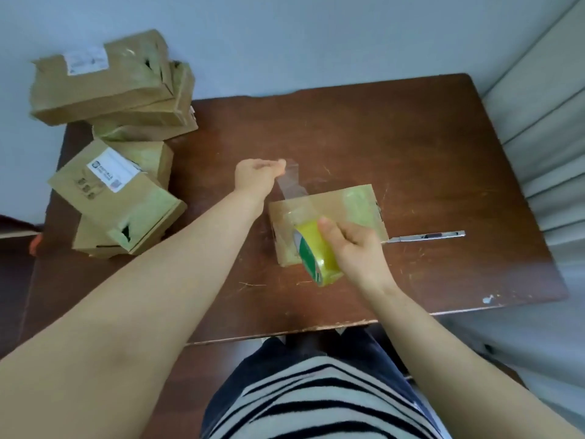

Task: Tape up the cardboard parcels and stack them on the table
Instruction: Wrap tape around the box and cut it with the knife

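A flat cardboard parcel (345, 210) lies near the middle of the brown wooden table (411, 147), its long axis running roughly from the table's left edge toward its right edge, slightly skewed, with one long side facing the near edge. The right hand (354, 248) hovers over the parcel's near left corner, fingers wrapped round a yellow roll of tape (316, 255) that stands on edge with its opening turned left. A clear strip of tape (291, 182) stretches from the roll across the parcel's left end and on toward the far edge, where the left hand (256, 175) pinches its free end between thumb and fingertips. A slim metal knife (427, 236) lies just beside the parcel's near right corner, pointing along the table toward the right edge. More cardboard parcels (114, 185) sit piled unevenly in two heaps along the left edge, some tilted, a few bearing white labels. The table is scratched, its near edge chipped. A pale wall (285, 33) stands beyond the far edge, and light cushions (544, 122) run beside the right edge
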